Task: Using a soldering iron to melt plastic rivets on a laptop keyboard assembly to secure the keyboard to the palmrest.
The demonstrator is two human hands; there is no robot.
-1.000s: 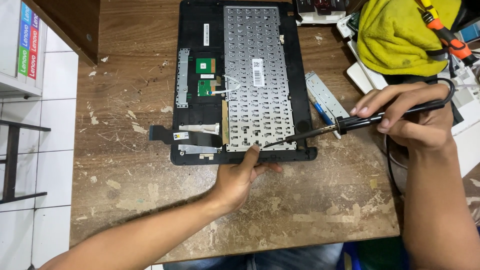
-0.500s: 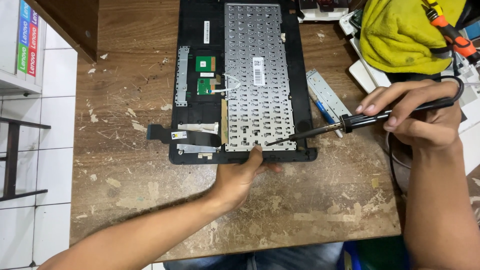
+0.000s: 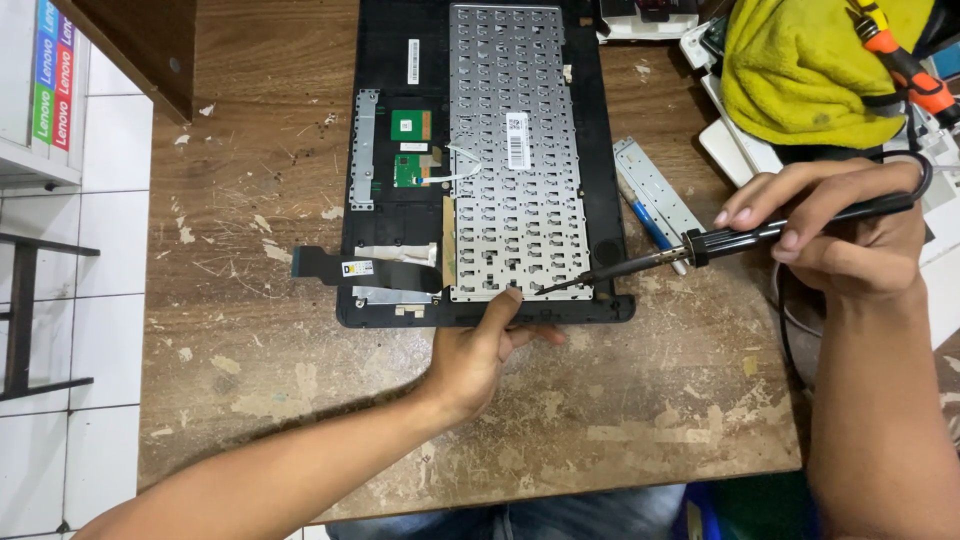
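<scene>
A worn wooden table [image 3: 300,400] bears an opened black laptop shell [image 3: 380,150] with its metal keyboard backing [image 3: 510,160]. The left hand [image 3: 480,355] presses its near edge, fingers bent. The right hand [image 3: 850,235] grips a soldering iron [image 3: 720,243], tip touching the backing's near corner.

White barcode sticker [image 3: 517,141] on metal keyboard backplate; narrow white label [image 3: 413,61] on black laptop shell, worktop's far edge; colour-striped box [image 3: 54,75] beyond left edge.
</scene>
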